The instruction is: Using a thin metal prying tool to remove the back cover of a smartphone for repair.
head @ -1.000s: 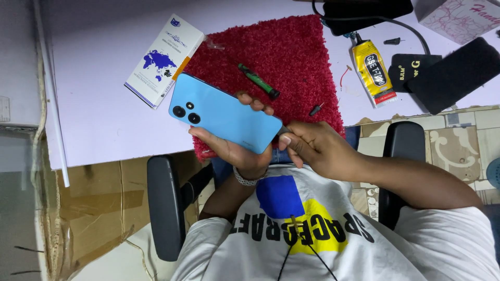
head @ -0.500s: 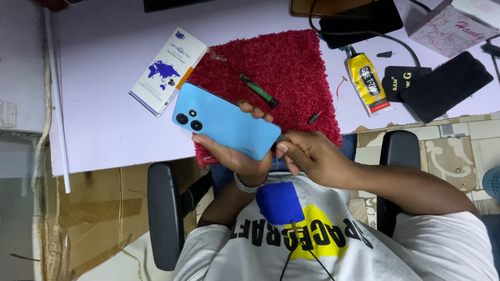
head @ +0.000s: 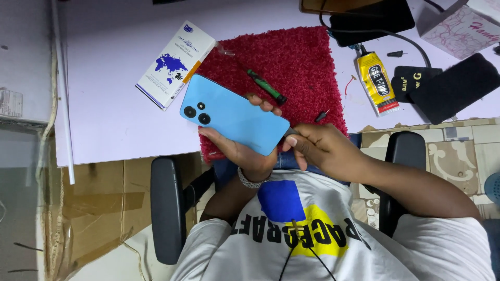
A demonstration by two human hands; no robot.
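Blue phone (head: 234,117) lies back-up across the left hand (head: 245,153) — fingers curled round its edges — while the right hand (head: 323,148) pinches its lower corner, above the red mat (head: 291,62).

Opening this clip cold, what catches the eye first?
A bright blue phone, back side up, is held in the left hand above a red shaggy mat, while the right hand works at its lower end. A yellow glue tube lies on the table to the right.

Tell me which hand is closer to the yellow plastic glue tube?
Right. The right hand sits below-left of the glue tube; the left hand, holding the blue phone, is farther left.
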